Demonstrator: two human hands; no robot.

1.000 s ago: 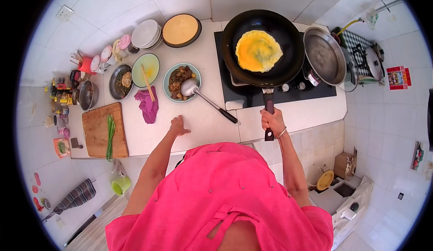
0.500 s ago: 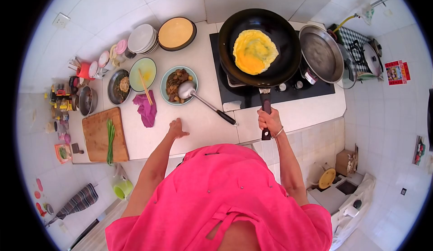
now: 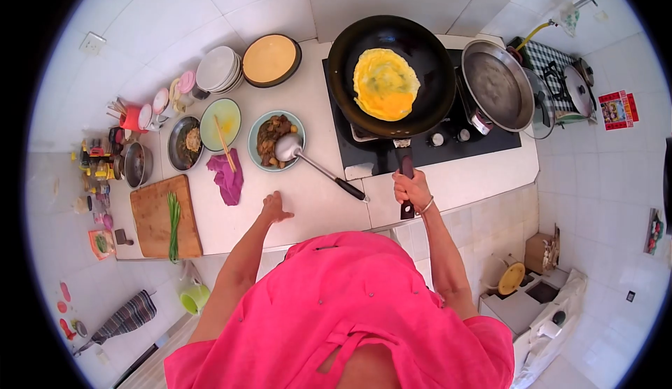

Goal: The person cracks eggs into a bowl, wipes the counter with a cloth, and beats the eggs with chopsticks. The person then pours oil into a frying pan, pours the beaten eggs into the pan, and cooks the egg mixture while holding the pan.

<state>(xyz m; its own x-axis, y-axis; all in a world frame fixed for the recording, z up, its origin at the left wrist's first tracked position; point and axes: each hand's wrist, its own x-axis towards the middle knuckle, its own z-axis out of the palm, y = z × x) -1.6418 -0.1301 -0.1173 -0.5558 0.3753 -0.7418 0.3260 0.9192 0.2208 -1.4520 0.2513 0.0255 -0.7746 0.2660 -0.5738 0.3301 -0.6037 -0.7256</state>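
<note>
My right hand point(image 3: 414, 189) is wrapped round the dark handle point(image 3: 407, 167) of a black wok point(image 3: 434, 60) over the stovetop. A round yellow egg sheet point(image 3: 386, 85) lies in the wok, brighter along its lower part. My left hand point(image 3: 277, 208) is by the counter's front edge with its fingers apart, holding nothing. Beyond it stands a pale bowl point(image 3: 256, 152) of brown cooked food, with a metal ladle point(image 3: 323, 171) resting in it, its black handle pointing toward the wok. A purple cloth point(image 3: 227, 179) lies left of the bowl.
Left on the counter are a cutting board point(image 3: 150, 210) with green scallions point(image 3: 173, 228), a green plate point(image 3: 222, 112) with chopsticks point(image 3: 224, 140), stacked white bowls point(image 3: 217, 67) and a metal bowl point(image 3: 138, 164). Right of the wok sits a wide steel pan point(image 3: 493, 81) beside a glass lid point(image 3: 542, 109).
My right hand and the wok have shifted slightly left over the stove. The egg moved with the wok, and its brighter part has turned from lower left toward the bottom. My left hand stays open.
</note>
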